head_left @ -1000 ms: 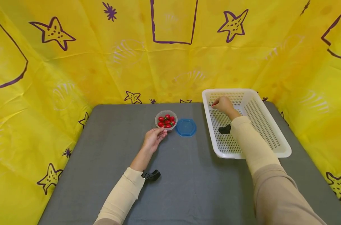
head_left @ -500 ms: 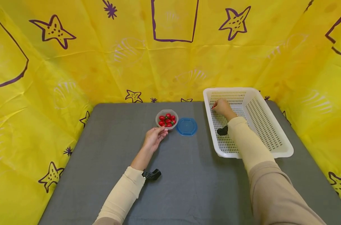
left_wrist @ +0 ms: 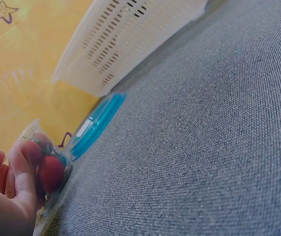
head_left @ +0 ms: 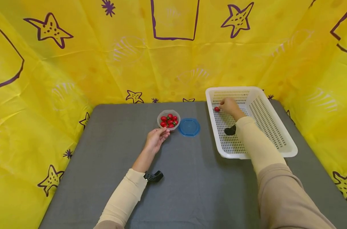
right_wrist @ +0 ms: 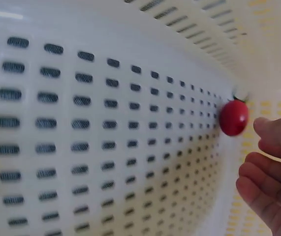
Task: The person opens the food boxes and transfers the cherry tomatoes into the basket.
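Observation:
Several red cherry tomatoes (head_left: 170, 121) with green stems lie in a small clear plastic container (head_left: 168, 112). My left hand (head_left: 156, 139) pinches the near rim of that container, as the left wrist view also shows from the side. Inside the white basket, one cherry tomato (right_wrist: 234, 118) rests by the far left corner. My right hand (right_wrist: 273, 172) is just beside it in the right wrist view, fingers loosely bent and a small gap between fingertips and tomato. Its wrist carries a black camera mount (head_left: 230, 130).
A blue lid (head_left: 189, 127) lies flat on the grey cloth-covered table (head_left: 184, 190), between the container and the white slotted basket (head_left: 219, 146). Yellow patterned fabric (head_left: 173, 70) hangs behind and along both sides.
My right hand has let go of the cherry tomato, which now shows apart from the fingers in the basket. The left hand stays at the container.

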Demonstrator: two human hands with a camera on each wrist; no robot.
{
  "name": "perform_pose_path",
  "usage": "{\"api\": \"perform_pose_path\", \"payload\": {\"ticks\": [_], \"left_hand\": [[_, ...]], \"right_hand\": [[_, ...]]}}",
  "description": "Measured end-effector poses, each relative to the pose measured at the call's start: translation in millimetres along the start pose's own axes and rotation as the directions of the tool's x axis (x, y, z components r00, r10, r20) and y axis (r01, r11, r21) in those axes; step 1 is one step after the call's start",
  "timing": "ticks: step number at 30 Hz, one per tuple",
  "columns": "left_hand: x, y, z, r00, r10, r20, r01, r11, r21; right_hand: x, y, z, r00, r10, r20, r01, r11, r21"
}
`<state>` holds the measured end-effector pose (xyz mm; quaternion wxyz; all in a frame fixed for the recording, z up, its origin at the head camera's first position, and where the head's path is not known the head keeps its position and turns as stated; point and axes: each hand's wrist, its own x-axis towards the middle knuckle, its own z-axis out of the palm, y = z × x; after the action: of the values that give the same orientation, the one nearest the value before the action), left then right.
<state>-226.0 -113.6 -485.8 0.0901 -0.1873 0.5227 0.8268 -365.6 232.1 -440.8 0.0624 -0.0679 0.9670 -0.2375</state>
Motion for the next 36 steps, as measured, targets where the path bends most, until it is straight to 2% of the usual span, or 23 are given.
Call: {"api": "perform_pose_path", "payload": {"ticks": [8,20,29,36], "left_hand": [[0.6,0.7,1.6,1.000,0.008,-0.004,-0.009,1.000,-0.017],[0.1,2.7,-0.1,1.000,0.007,0.002,-0.007,0.999,-0.032],[-1.0,-0.4,0.3,1.000,0.000,0.005,0.000,1.000,-0.030],[-1.3,-1.2,1.5,1.000,-0.001,-0.005,0.001,0.999,-0.033]], "right_hand": [[1.8,-4.3,-26.2,0.998,-0.058,-0.020,0.056,0.996,-0.071],[-7.4,-51.2,-56.3,0.987,-0.161,-0.023,0.159,0.985,-0.064],[-10.1,-80.3,-49.6,0.969,-0.246,0.034,0.248,0.966,-0.078],[-11.7,-103.4,-37.1,0.942,-0.327,0.075,0.334,0.935,-0.117]]}}
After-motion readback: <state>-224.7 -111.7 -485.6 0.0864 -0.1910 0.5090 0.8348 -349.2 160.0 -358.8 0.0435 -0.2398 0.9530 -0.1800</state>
